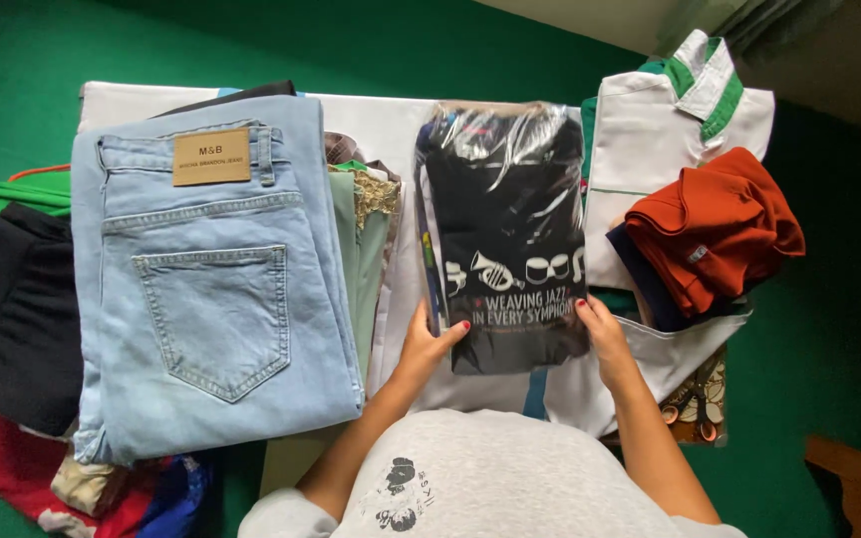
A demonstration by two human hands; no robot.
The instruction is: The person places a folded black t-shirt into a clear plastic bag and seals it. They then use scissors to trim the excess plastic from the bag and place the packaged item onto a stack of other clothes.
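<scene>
- Here, your left hand (pixel 429 344) is gripping the lower left edge of the bagged black shirt (pixel 510 229), with the thumb lying on top of the clear plastic.
- Your right hand (pixel 605 334) is grasping the lower right edge of the same bag, the fingers curling around its side.
- The bagged black shirt is lying flat in the middle of the white table (pixel 391 125), just in front of you, between two heaps of clothes.
- The folded light blue jeans (pixel 211 279) are lying to the left of it, on top of a pile with green cloth (pixel 366 239) showing beside them.
- The white shirt with green collar (pixel 670 120) is sitting to the right, and the folded orange garment (pixel 715 229) is resting on it.
- The green floor (pixel 829 379) is showing around the table.
</scene>
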